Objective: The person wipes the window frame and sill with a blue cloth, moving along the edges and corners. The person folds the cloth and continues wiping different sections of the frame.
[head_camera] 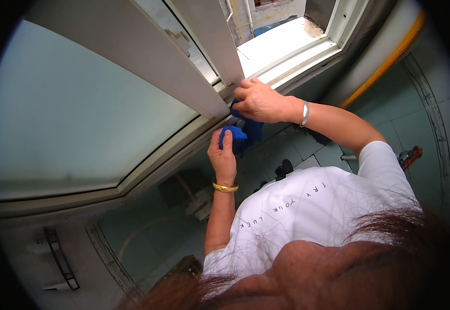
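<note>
A blue cloth (252, 133) hangs between my hands, below the inner edge of the window sill. My left hand (223, 157), with a gold bangle at its wrist, pinches a bunched corner of it between thumb and fingers. Higher up, my right hand (261, 101) grips another part of the same cloth, close to the bottom corner of the white sash frame (205, 99); a silver bracelet circles that wrist. The right fingers partly hide the cloth there. Beside them the window track (298, 64) runs towards the upper right.
A frosted glass pane (85, 116) fills the left side. Through the window gap a bright outside ledge (275, 46) shows. An orange-edged white curved object (387, 58) stands at right. Green floor tiles (395, 128), a red-and-black tool (410, 158) and a black wall rack (60, 257) are around me.
</note>
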